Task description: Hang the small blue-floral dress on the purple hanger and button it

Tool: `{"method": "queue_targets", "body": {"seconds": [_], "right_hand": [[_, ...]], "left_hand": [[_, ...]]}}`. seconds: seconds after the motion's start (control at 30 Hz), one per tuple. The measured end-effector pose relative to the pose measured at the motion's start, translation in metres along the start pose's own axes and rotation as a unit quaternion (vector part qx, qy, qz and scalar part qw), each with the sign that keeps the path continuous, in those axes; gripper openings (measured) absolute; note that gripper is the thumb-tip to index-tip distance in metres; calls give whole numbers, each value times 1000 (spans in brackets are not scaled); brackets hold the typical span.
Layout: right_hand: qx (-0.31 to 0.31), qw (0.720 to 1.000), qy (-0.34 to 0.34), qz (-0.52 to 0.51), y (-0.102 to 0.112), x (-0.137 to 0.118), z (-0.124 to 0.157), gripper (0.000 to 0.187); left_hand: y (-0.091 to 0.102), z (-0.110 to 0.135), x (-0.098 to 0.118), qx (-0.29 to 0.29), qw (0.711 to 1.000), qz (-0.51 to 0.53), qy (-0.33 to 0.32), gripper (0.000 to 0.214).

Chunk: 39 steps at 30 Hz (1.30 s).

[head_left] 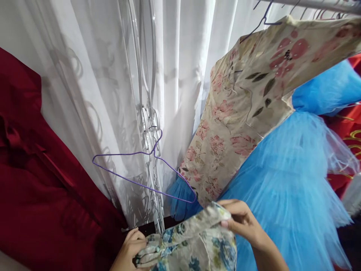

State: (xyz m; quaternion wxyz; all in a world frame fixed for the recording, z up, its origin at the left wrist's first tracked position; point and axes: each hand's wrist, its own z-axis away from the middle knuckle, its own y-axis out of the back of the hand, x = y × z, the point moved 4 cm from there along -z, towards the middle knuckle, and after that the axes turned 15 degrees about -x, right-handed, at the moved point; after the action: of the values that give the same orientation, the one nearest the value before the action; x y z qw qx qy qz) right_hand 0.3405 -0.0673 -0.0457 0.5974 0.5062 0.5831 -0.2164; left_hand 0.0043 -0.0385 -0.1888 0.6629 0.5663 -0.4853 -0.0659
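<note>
A soft, creased blue-flowered garment point(194, 244) of pale cream cloth printed with blue and green blooms lies bunched between both hands at the bottom edge of the view. The left hand point(131, 248) curls shut around its lower left fold, knuckles up. The right hand point(242, 222) comes in from the right with its wrist bent and pinches the raised top edge between thumb and fingertips.

Just above hangs a thin purple wire hanger point(141, 177), empty and triangular, its hook up against white scrolled metalwork point(149, 124) in front of a sheer, pleated white curtain point(93, 75). A heavy dark red garment point(36, 180) fills the left side. At the right end of a rail point(318, 4), a cream dress with pink flowers point(239, 113) hangs over frothy blue tulle point(287, 177).
</note>
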Motion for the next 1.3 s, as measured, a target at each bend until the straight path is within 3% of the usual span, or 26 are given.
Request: {"method": "queue_targets", "body": {"seconds": [0.1, 0.2, 0.33, 0.47, 0.63, 0.77, 0.87, 1.0, 1.13, 1.3], "right_hand": [[75, 996, 40, 8, 20, 1, -44, 34], [128, 988, 75, -34, 24, 15, -99, 35], [116, 985, 107, -75, 18, 31, -150, 34], [92, 983, 102, -124, 11, 43, -168, 37], [49, 965, 21, -256, 6, 80, -159, 44], [26, 944, -7, -329, 2, 108, -152, 41], [29, 937, -13, -347, -4, 113, -161, 47], [25, 934, -9, -355, -10, 104, -186, 47], [-9, 929, -5, -369, -11, 96, -203, 39], [-40, 923, -17, -382, -7, 82, -203, 31]], "left_hand": [[38, 12, 15, 62, 997, -44, -19, 13], [78, 18, 33, 146, 987, -63, -28, 13], [108, 18, 51, 199, 979, -39, -32, 17], [111, 23, 51, 218, 976, 15, 2, 12], [99, 29, 39, 232, 970, 21, 77, 23], [96, 12, 48, 122, 992, 1, 17, 35], [102, 2, 54, 53, 998, -22, -21, 34], [117, 4, 58, 90, 994, -45, -44, 29], [124, 9, 47, 128, 990, -38, 33, 28], [138, 20, 3, 105, 973, -108, 175, 12]]}}
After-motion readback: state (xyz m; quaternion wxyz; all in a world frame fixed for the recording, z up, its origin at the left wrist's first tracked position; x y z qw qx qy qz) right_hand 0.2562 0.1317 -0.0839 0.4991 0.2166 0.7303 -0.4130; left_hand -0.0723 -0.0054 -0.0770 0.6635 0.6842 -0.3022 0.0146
